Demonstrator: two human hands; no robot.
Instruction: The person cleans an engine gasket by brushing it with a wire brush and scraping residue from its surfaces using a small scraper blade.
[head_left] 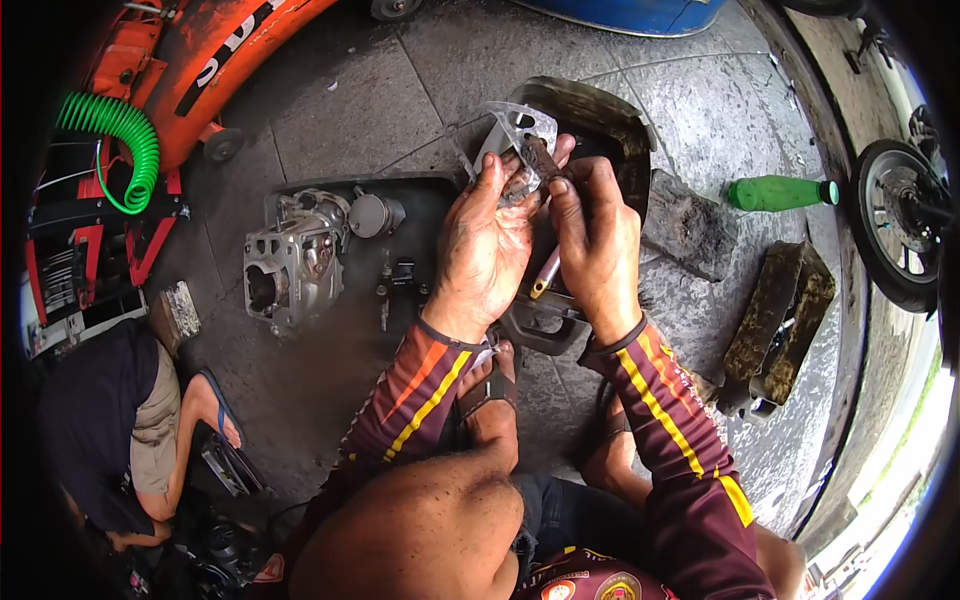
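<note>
My left hand is palm up in the middle, its fingers around a thin, shiny, gasket-like plate with holes. My right hand is closed beside it, thumb and fingers pinched against a dark, dirty piece at the plate's lower edge. Whether that piece is separate from the plate is unclear. Below my right hand is a slim rod with a gold-coloured end; its upper part is hidden. Both hands are over a dirty, dark basin.
On a black tray to the left lie a metal engine cylinder, a piston and small parts. A stone-like block, green bottle and grimy metal box are right. Another person sits left.
</note>
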